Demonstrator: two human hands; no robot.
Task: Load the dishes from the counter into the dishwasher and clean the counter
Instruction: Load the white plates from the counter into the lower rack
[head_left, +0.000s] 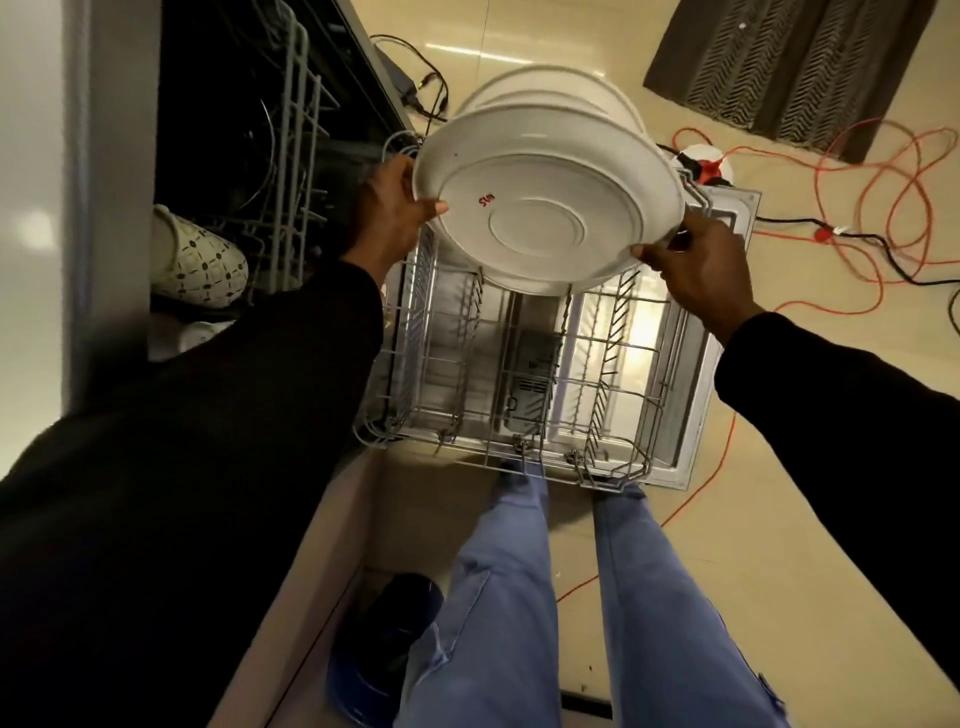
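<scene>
White plate (545, 208) hangs tilted over the dishwasher rack's (519, 441) far edge, just before the stood plates (545, 88). Left hand (389, 213) and right hand (696, 265) each grip its rim, probably to steer it between tines.

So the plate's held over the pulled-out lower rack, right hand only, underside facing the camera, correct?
Not quite: both hands hold it. The head view shows the left hand gripping the left rim of the plate and the right hand gripping the right rim. The rest stands: it is over the pulled-out lower rack, underside facing the camera.
</scene>
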